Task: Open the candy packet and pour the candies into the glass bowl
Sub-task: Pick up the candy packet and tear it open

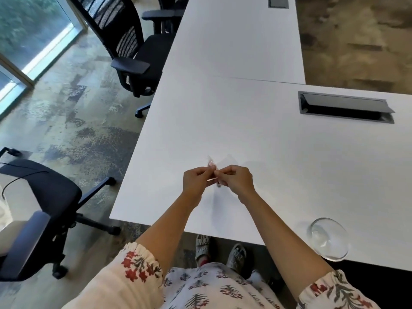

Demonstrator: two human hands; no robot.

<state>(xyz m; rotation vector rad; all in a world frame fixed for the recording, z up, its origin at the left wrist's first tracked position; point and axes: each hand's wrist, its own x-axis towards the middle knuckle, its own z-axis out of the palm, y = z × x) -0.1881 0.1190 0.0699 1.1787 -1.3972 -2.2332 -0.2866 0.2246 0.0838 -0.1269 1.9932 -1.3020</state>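
Observation:
A small clear candy packet (212,166) with pinkish contents is pinched between both hands above the white table (245,134). My left hand (197,179) grips its left side and my right hand (236,178) grips its right side, fingertips nearly touching. Most of the packet is hidden by the fingers; whether it is torn I cannot tell. The glass bowl (329,239) stands empty at the table's near edge, well to the right of my hands.
A black cable hatch (344,107) is set into the table at the far right, and another (278,1) at the far end. Black office chairs stand left of the table (138,52) and at the near left (38,210).

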